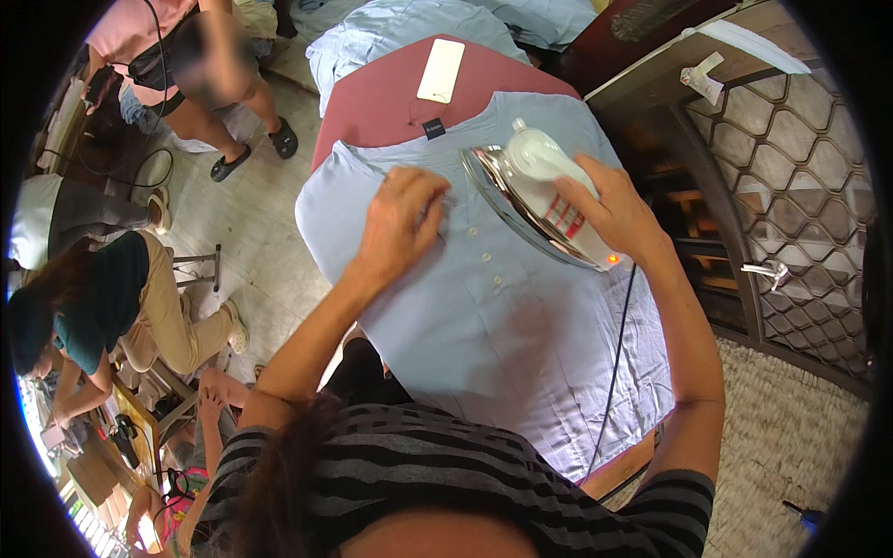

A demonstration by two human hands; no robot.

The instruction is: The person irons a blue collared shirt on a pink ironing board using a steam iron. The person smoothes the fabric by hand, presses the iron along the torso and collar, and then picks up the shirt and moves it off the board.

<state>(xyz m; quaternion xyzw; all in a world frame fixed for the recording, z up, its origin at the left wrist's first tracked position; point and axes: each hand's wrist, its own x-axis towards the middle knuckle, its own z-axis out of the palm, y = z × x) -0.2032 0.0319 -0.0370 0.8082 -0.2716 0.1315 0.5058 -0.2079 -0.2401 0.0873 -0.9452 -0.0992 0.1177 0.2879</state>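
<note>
- Seated co-worker in dark green top and tan trousers (98, 298): left side, bent forward.
- Counter (139, 416), wooden-edged: near left, cluttered; black object (123, 439) on top.
- Standing person in pink top (135, 42): far left; black clogs (231, 163) on pale floor (270, 242).
- Left hand (400, 219): on the shirt's left part, short of the iron; fingers loosely bent, nothing visible in grip; slightly blurred.
- Ironing board (381, 95), maroon-covered: centre; bare at far end only.
- Light blue cloth (400, 46): rumpled, beyond the board's far end.
- Shirt (437, 307), light blue: spread over the board, neck end far; dark neck label (433, 129); pale buttons (486, 257) down the middle.
- White tag (441, 70): beyond the neckline, flat on maroon cover.
- Iron (535, 191), white and chrome: over the shirt's far right part, nose pointing far left; orange light lit at rear; full contact with cloth impossible to tell.
- Right hand (605, 209): wrapped around the iron's handle.
- Black cord (614, 372): from the iron's rear toward the near edge.
- Lattice gate (777, 158), metal: far right.
</note>
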